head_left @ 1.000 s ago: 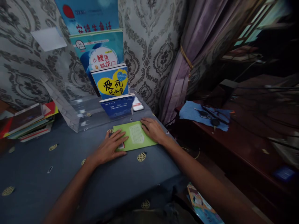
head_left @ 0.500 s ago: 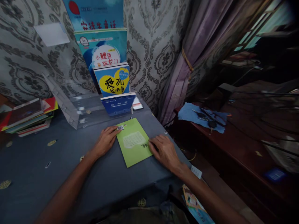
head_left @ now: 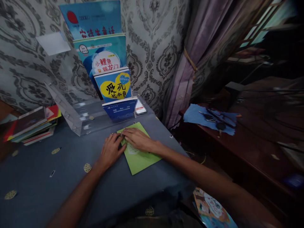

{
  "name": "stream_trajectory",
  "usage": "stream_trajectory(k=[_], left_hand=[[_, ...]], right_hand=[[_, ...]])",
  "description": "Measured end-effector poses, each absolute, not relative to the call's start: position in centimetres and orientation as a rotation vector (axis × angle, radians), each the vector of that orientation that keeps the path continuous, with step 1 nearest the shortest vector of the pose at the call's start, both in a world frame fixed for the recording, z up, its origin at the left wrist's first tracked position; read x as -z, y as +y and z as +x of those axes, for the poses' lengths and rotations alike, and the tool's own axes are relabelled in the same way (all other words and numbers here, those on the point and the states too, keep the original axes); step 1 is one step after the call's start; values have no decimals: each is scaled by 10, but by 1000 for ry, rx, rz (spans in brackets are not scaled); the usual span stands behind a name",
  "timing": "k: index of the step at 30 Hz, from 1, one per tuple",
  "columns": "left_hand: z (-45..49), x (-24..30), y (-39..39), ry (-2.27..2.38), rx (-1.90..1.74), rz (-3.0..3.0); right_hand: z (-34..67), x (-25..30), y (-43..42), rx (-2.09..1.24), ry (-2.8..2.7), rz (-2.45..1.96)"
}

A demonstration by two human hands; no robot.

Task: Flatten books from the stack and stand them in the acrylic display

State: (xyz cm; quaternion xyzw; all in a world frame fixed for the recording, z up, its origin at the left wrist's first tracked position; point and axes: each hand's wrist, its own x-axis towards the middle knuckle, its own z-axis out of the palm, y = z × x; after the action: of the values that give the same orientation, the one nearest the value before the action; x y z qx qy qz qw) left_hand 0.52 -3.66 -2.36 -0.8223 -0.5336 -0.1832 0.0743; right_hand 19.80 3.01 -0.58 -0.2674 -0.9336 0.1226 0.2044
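A light green book lies flat on the dark grey tablecloth, its printed side up. At its upper left corner rests my left hand, thumb apart from the fingers and lying on the cover. My right hand reaches across the book from the right. Its fingers are drawn together and bent down at the same corner, touching or nearly touching my left fingertips. The barcode label at that corner is covered by my hands, and whatever the right fingertips pinch there is hidden.
Behind the book, a clear plastic stand holds several upright books, a dark blue one in front. A pile of books lies at the left. Keys and glasses sit on a blue cloth at the right. A colourful book lies below the table edge.
My right hand has moved from the book's right edge across to its upper left corner, beside my left hand. My left thumb now lies on the cover. The view has shifted slightly.
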Motion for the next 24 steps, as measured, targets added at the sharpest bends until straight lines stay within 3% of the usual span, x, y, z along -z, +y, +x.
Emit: stream_trajectory(k=[5, 24], left_hand=[[4, 22, -36, -1607, 530, -2468], [5, 21, -39, -1678, 541, -2520]], right_hand=[[172, 22, 42, -463, -2631, -749], [236, 16, 60, -435, -2408, -1195]])
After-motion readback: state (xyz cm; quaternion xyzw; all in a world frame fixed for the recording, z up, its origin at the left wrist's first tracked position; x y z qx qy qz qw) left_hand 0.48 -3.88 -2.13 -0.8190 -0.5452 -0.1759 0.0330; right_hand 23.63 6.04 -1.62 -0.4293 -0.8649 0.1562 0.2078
